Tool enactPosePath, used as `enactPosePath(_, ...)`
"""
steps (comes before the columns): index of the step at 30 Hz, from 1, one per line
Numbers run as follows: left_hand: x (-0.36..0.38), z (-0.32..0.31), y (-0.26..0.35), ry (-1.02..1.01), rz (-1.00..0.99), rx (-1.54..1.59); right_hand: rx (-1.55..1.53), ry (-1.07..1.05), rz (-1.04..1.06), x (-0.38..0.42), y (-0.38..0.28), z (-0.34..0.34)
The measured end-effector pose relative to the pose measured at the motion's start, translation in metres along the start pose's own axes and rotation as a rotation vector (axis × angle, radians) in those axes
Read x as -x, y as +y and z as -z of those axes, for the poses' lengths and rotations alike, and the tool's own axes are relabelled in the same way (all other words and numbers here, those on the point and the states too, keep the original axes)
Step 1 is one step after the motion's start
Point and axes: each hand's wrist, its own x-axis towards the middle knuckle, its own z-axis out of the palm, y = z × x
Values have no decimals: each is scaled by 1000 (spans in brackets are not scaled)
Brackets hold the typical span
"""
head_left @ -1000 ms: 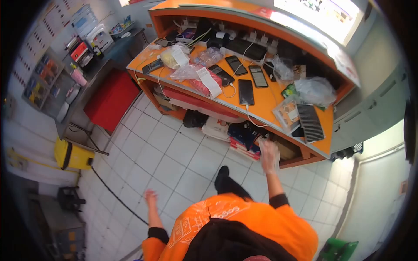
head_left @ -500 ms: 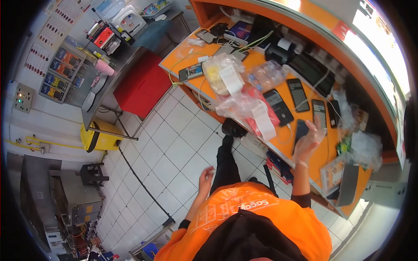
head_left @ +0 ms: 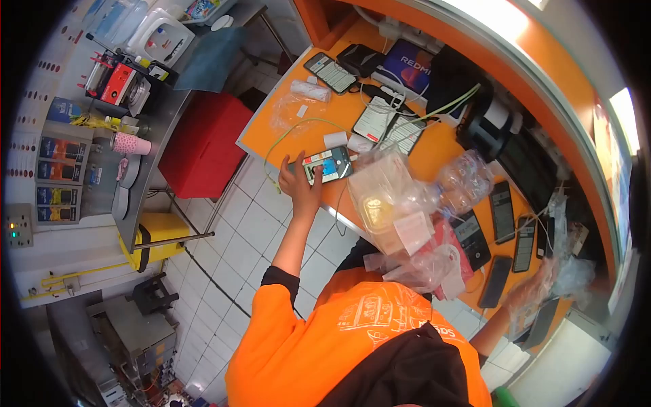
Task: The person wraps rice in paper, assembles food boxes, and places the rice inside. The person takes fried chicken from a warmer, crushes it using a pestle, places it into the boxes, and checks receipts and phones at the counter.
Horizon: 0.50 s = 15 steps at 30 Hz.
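Observation:
My left hand point(head_left: 302, 188) is over a lit smartphone point(head_left: 327, 165) at the front edge of the orange counter. Its fingers are spread, and one fingertip rests on the screen. My right hand point(head_left: 534, 288), in a clear plastic glove, is at the right end of the counter beside a crumpled clear bag point(head_left: 574, 277). Blur hides whether its fingers grip anything. Nearest to it lies a dark phone point(head_left: 496, 281). Between my hands sits a clear bag point(head_left: 380, 197) with a yellow item inside and a white receipt point(head_left: 413, 233) on it.
More phones lie on the counter, one point(head_left: 330, 72) at the far left. A Redmi box point(head_left: 405, 66), tangled cables and a black printer-like device point(head_left: 485, 122) stand at the back. Left of the counter are a red box point(head_left: 203, 146) and a yellow bin point(head_left: 159, 237).
My left hand has risen from beside my body to the phone at the counter edge. My gloved right hand has moved right, away from the phones toward the crumpled bag. The view has shifted.

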Motion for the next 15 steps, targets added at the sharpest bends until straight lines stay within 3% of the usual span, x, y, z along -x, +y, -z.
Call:
enactPosePath(2,-2,-6,-15,63,103,49,73,-7,78,9,-1,-1)
enactPosePath(5,21,-13,-48,68,252,39,-478,20,-571,24,-3,-16)
enactPosePath(8,48,0,-57,-8,288,-35,-454,21,-707,-3,-34,-3)
enactPosePath(11,49,11,-57,-54,205,-98,-457,41,-789,-17,-44,-7)
enactPosePath(15,53,8,-52,-156,156,-161,-489,44,-665,-21,-53,-28)
